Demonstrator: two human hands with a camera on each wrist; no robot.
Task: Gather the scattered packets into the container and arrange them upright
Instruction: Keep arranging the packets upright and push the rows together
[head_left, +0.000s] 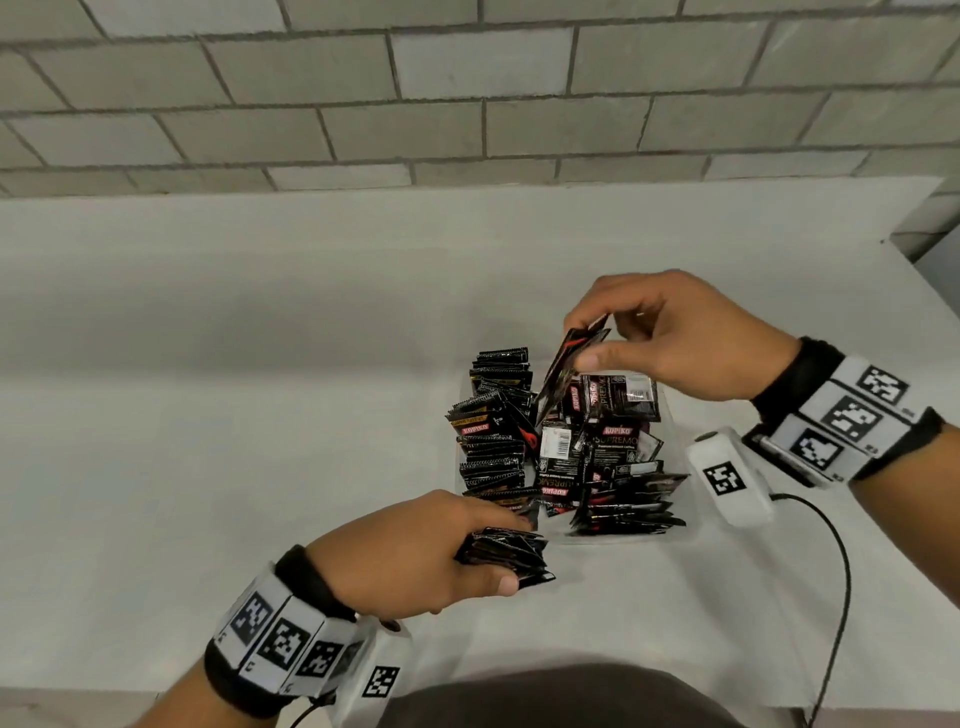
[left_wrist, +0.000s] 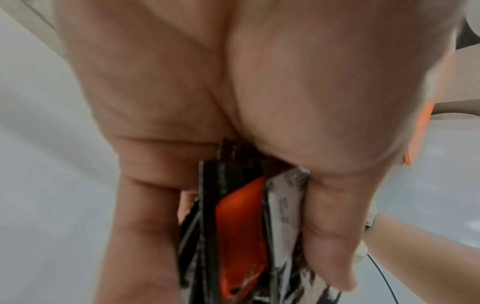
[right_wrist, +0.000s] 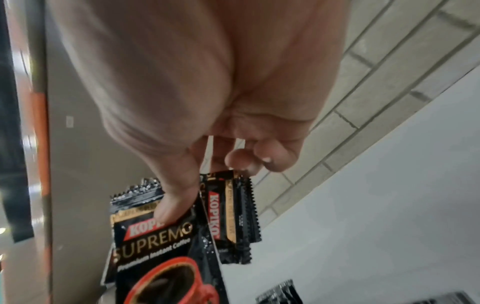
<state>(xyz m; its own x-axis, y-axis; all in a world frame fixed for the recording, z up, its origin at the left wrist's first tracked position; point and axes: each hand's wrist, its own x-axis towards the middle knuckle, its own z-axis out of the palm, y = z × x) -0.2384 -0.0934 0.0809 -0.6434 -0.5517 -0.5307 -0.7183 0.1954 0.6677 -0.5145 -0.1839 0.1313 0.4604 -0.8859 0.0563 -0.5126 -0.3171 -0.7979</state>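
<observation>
A clear plastic container (head_left: 613, 538) sits mid-table and holds many black Kopiko coffee packets. A row of packets (head_left: 496, 410) stands upright along its left side; a loose heap of packets (head_left: 608, 447) fills the right. My right hand (head_left: 584, 338) hovers over the container and pinches two tilted packets (head_left: 563, 374) by their top edge. In the right wrist view the thumb (right_wrist: 174, 205) presses on the front packet (right_wrist: 155, 244), and a second one (right_wrist: 230, 214) hangs behind. At the container's front left corner my left hand (head_left: 498, 553) grips a stack of packets (head_left: 524, 558), also shown fanned as the stack (left_wrist: 239, 236) in the left wrist view.
The white table (head_left: 260, 415) runs back to a grey block wall (head_left: 467, 104). Its right edge (head_left: 914, 270) drops off at the far right. A black cable (head_left: 844, 571) loops over the tabletop near my right wrist.
</observation>
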